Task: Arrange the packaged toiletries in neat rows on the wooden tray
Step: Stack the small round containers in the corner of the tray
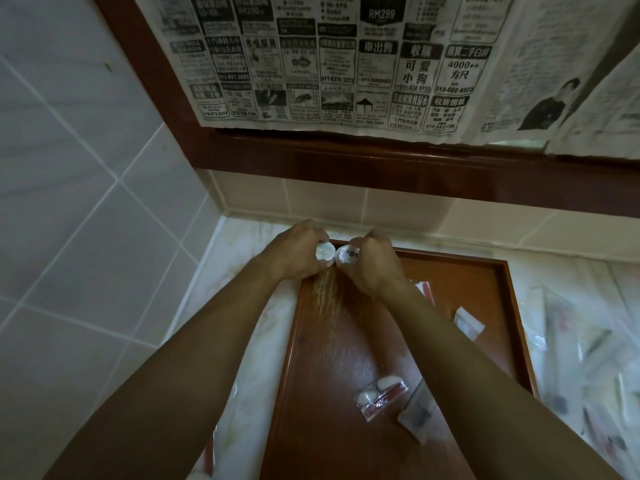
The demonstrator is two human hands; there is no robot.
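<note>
**Two round packs at the tray's far corner**

At the far left corner of the wooden tray (346, 341), both hands meet over two small round white packs set side by side and touching. The left hand (294, 252) has its fingers curled over the left round pack (325, 254), gripping it from the outer side. The right hand (369, 261) is curled the same way round the right round pack (348, 258), whose top carries a dark mark. Whether the packs rest on the tray floor or are held just above it cannot be told from this angle.

Nearer the person, a clear sachet (381, 396) holding white pieces and a red strip lies on the tray, tilted, with a flat white sachet (417, 415) just beside it and partly under the right forearm. Another small white packet (468, 323) lies near the tray's right rim, and a red-and-white packet (425, 289) peeks out from behind the right wrist.

The tray sits on a pale marble counter (242, 306). To its right, a loose heap of clear wrapped toiletries (588, 358) lies on the counter, blurred and hard to make out singly. Grey wall tiles (69, 168) run along the left. Behind the counter, newspaper sheets (329, 64) hang over a dark wooden frame (381, 164).
</note>
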